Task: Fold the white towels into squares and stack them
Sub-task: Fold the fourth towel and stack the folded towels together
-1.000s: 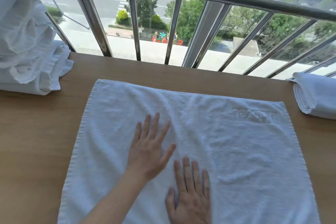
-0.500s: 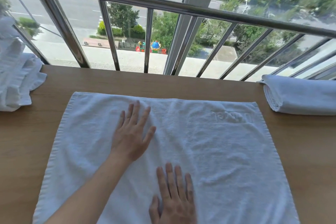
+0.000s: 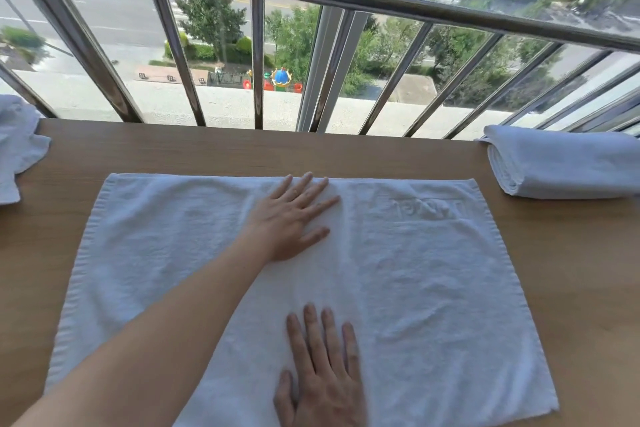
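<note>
Nearest the person, the right hand (image 3: 322,378) lies palm-down on the near middle of the spread white towel (image 3: 433,270), fingers straight and released, grasping nothing. Farther out, the left hand (image 3: 294,218) presses flat by the towel's far edge, fingers splayed and relaxed. The towel lies open on the wooden table (image 3: 207,152). A folded towel (image 3: 561,163) rests at the far right, a rumpled towel pile (image 3: 17,142) at the far left. A metal railing (image 3: 256,59) stands beyond.
</note>
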